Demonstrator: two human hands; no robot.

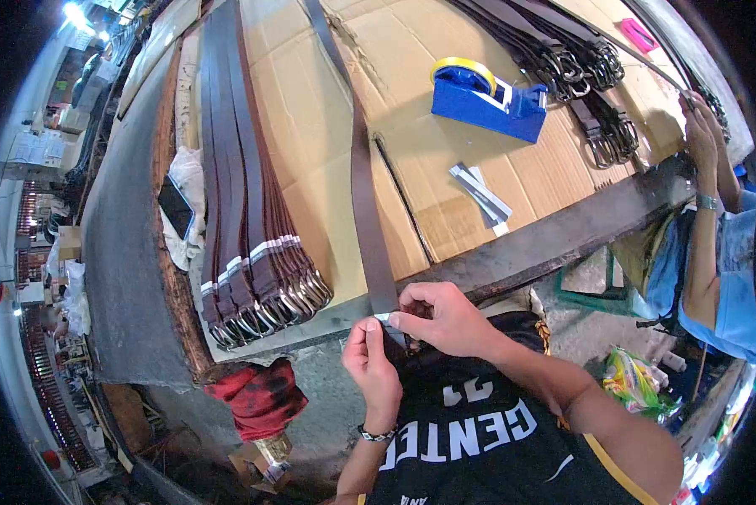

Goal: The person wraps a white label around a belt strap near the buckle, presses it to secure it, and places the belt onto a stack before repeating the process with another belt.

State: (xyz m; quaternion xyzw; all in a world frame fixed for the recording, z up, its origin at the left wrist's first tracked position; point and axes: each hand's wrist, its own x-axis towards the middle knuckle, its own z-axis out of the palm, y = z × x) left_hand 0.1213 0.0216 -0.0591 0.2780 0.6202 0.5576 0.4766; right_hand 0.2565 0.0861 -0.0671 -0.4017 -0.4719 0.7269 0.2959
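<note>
A long dark brown belt (363,181) runs down the cardboard to the table's front edge, where both my hands meet at its near end. My left hand (371,368) is closed on the belt's left edge, thumb and fingers pinched. From the other side my right hand (447,318) pinches the belt too, its thumb at a small white strip (384,316) across the belt. The belt's tip below my fingers is partly hidden against my dark shirt. To the left lies a row of brown belts (230,168) with metal buckles (270,313) and white bands near them.
A blue tape dispenser (487,109) with a yellow-rimmed roll stands on the cardboard (310,126). Pale strips (481,198) lie nearer. More buckled belts (567,71) are at the back right. A phone (176,206) rests on cloth at left. A co-worker's hands (704,135) are at right.
</note>
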